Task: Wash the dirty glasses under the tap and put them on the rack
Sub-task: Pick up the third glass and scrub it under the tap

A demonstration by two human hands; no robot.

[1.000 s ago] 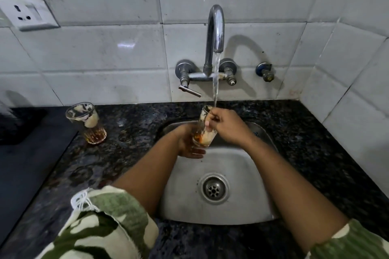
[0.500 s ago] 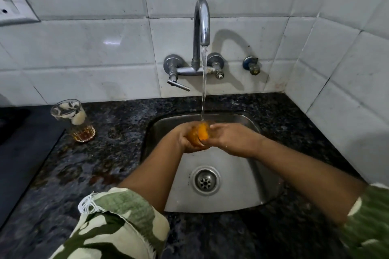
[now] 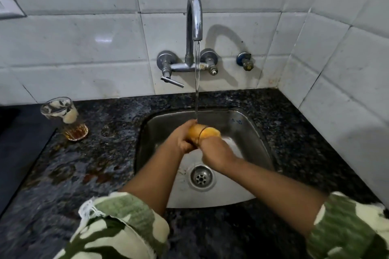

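Over the steel sink [image 3: 248, 124] I hold a dirty glass [image 3: 203, 131], orange with cloudy liquid, lying almost on its side under the running stream from the chrome tap [image 3: 194, 17]. My left hand [image 3: 183, 139] grips its base end. My right hand [image 3: 216, 153] is closed at its rim end; the fingers there are hidden. A second dirty glass [image 3: 65, 119], smeared white with brown liquid at the bottom, stands upright on the dark granite counter [image 3: 101, 153] to the left. No rack is in view.
White tiled walls rise behind and to the right. The tap's lever handle [image 3: 171, 81] and a small side valve [image 3: 245, 62] project from the back wall. A black surface [image 3: 19, 143] borders the counter on the left. The sink drain [image 3: 201, 177] lies below my hands.
The glass went from upright under the stream to lying nearly sideways and lower in the sink, now looking orange. The view shifted left and down; the wall socket slid almost out of frame.
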